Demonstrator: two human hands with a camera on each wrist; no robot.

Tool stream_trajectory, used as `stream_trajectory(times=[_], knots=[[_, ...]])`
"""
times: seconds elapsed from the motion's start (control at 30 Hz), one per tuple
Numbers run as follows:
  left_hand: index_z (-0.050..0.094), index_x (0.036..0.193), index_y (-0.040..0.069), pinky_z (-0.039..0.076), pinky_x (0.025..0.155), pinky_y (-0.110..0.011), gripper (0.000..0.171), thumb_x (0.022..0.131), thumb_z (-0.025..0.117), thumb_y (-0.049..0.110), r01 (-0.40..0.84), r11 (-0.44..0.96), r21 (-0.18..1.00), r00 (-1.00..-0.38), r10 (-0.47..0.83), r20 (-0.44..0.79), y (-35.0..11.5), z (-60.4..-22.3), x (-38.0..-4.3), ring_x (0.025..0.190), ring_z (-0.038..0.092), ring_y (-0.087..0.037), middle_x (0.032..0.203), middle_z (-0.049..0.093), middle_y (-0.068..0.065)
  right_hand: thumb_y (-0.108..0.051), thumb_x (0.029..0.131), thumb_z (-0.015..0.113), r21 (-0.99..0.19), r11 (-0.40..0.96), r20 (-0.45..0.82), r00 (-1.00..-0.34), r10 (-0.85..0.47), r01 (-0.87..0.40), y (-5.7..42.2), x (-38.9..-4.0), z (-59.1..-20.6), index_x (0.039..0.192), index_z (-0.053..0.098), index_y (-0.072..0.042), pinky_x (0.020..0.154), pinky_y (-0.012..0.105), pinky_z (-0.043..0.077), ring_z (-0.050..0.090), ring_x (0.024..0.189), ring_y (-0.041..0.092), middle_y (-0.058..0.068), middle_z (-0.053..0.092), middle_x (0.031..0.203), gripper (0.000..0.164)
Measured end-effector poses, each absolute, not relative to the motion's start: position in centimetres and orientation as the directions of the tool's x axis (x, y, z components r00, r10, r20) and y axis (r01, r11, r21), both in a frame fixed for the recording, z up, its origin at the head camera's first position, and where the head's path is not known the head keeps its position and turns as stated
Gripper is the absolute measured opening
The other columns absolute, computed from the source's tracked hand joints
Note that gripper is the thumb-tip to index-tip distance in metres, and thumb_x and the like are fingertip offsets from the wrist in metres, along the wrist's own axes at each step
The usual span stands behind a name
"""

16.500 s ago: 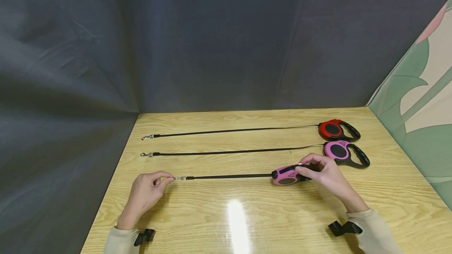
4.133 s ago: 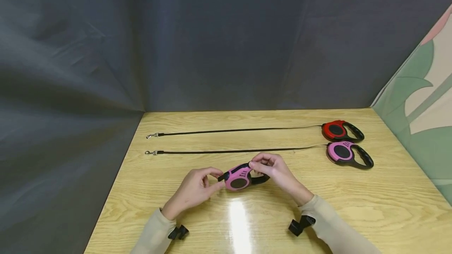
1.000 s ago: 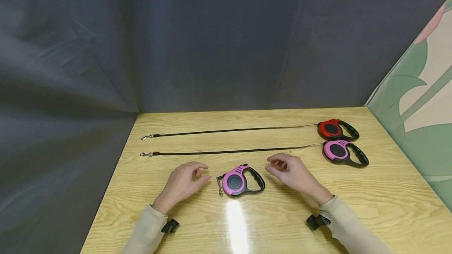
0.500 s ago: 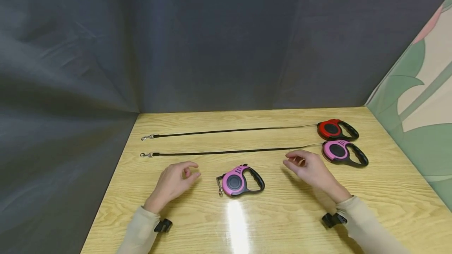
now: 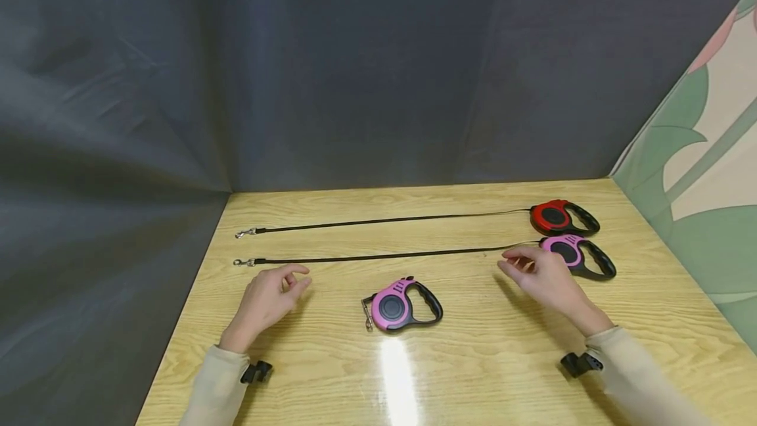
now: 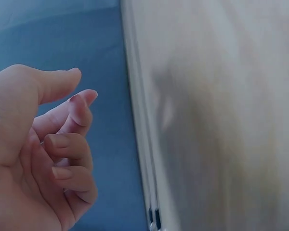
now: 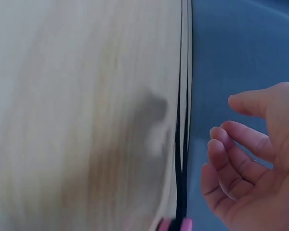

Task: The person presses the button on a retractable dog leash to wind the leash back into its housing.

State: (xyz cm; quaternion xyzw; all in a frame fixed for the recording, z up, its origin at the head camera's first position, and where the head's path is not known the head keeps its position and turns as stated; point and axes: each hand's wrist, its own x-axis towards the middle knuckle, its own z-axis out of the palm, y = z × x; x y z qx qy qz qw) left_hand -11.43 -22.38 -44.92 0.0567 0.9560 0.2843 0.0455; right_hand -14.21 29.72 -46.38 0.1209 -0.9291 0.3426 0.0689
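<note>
My left hand (image 5: 266,298) hovers over the table with fingers loosely curled and nothing in them, just below the metal clip (image 5: 244,262) of the middle leash. The left wrist view shows its thumb and fingertips apart. My right hand (image 5: 547,281), also holding nothing, hangs beside the middle pink retractable leash (image 5: 563,252) and partly covers its case. That leash's black cord (image 5: 378,258) stretches leftward across the table. Between the hands lies the nearer pink retractable leash (image 5: 391,307), its cord wound in and its clip (image 5: 368,315) folded against the case. Neither hand touches it.
A red retractable leash (image 5: 552,217) lies at the back right, its cord (image 5: 378,221) drawn out left to a clip (image 5: 245,233). Dark cloth (image 5: 367,84) hangs behind the wooden table (image 5: 485,360), with a patterned panel (image 5: 698,169) on the right.
The nearer pink leash was stretched between both hands, then its cord wound in. It was put down by one second ago. Since then the hands have moved apart, left hand leftward, right hand rightward.
</note>
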Motion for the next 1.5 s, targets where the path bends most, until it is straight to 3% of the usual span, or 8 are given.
stream_trajectory(times=[0.2,0.5,0.8,1.13,1.27,1.4,1.5], knots=[[0.075,0.131,0.014,0.039,0.049,-0.03,0.031,0.107,0.066,0.032,0.056,0.837,0.545,-0.997,0.073,-0.01,-24.3,-43.9,-11.7,0.057,0.053,-0.014,0.092,0.071,0.0,-0.021,0.097,0.079,-0.604,0.76,0.214,-0.967,-0.137,-0.241,32.8,-15.1,-45.8,0.107,0.081,-0.004,0.058,0.024,0.044,0.055,0.065,0.001,0.002,0.072,0.08,0.02],[0.075,0.131,0.011,0.043,0.056,-0.03,0.03,0.108,0.065,0.028,0.016,0.834,0.552,-1.0,0.01,0.013,-27.2,-45.1,-12.1,0.066,0.056,-0.014,0.104,0.074,-0.008,-0.03,0.101,0.075,-0.595,0.792,0.136,-0.988,-0.072,-0.14,36.0,-15.5,-45.5,0.113,0.08,-0.006,0.062,0.024,0.048,0.059,0.072,-0.008,0.01,0.079,0.093,0.028],[0.074,0.131,0.009,0.042,0.05,-0.031,0.034,0.11,0.063,0.032,-0.003,0.792,0.61,-0.997,-0.048,0.058,-29.7,-45.0,-12.4,0.06,0.053,-0.015,0.118,0.073,-0.016,-0.034,0.104,0.07,-0.551,0.833,0.079,-0.997,-0.012,-0.054,39.4,-16.8,-45.5,0.117,0.077,0.001,0.062,0.026,0.046,0.062,0.08,0.011,0.02,0.077,0.1,0.037],[0.073,0.133,0.008,0.041,0.051,-0.033,0.037,0.108,0.063,0.034,-0.101,0.837,0.538,-0.976,-0.187,0.108,-32.4,-45.3,-13.3,0.061,0.06,-0.013,0.124,0.074,-0.018,-0.021,0.099,0.073,-0.492,0.869,0.1,-0.995,-0.004,-0.053,42.8,-18.3,-45.9,0.111,0.076,0.006,0.061,0.028,0.045,0.064,0.073,0.014,0.023,0.077,0.091,0.029],[0.066,0.142,0.005,0.041,0.057,-0.037,0.045,0.108,0.062,0.034,-0.144,0.863,0.484,-0.979,-0.196,0.059,-33.3,-45.5,-13.7,0.072,0.065,-0.026,0.135,0.069,-0.023,-0.023,0.099,0.073,-0.475,0.88,0.042,-0.999,0.0,-0.02,43.7,-18.6,-46.1,0.112,0.074,0.009,0.064,0.031,0.046,0.066,0.075,0.021,0.021,0.076,0.089,0.035],[0.062,0.146,0.004,0.05,0.07,-0.052,0.049,0.108,0.06,0.034,-0.178,0.878,0.445,-0.981,-0.193,-0.011,-33.8,-45.7,-14.0,0.097,0.069,-0.046,0.14,0.065,-0.026,-0.028,0.102,0.071,-0.455,0.891,-0.02,-1.0,-0.007,0.003,44.3,-18.8,-46.4,0.114,0.072,0.011,0.066,0.032,0.045,0.069,0.081,0.034,0.021,0.076,0.091,0.041],[0.064,0.144,0.004,0.051,0.08,-0.06,0.046,0.108,0.059,0.033,-0.191,0.886,0.423,-0.981,-0.182,-0.063,-34.2,-46.1,-14.4,0.111,0.066,-0.05,0.138,0.065,-0.026,-0.029,0.103,0.068,-0.442,0.897,-0.048,-0.999,-0.006,0.015,44.6,-19.0,-46.7,0.115,0.071,0.011,0.065,0.032,0.045,0.068,0.084,0.038,0.023,0.075,0.093,0.042]])
